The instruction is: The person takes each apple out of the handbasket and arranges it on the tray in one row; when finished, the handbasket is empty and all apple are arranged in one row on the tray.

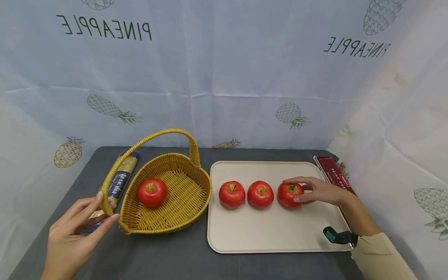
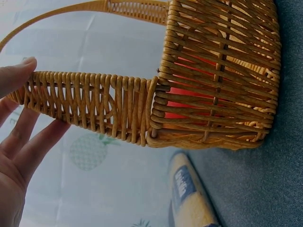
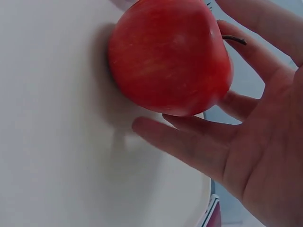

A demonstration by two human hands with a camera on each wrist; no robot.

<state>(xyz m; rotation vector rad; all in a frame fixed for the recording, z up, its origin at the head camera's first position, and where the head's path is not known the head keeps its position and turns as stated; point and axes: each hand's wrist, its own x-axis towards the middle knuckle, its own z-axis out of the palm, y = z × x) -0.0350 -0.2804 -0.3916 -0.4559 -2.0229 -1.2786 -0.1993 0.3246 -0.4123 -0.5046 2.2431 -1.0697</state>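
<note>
My left hand pinches the handle of a yellow woven basket between thumb and fingers, low on its near left side. Inside the basket, toward its left, sits a red apple; its red also shows through the weave in the left wrist view. On the right, my right hand holds another red apple, thumb at the front and fingers round the far side. This apple is rightmost in a row on a beige tray. Beside it stand a middle apple and a left apple.
Behind the handle lies a pasta packet with a blue label. A dark red spaghetti pack lies along the tray's right edge. White pineapple-print cloth hangs behind and beside the dark grey table.
</note>
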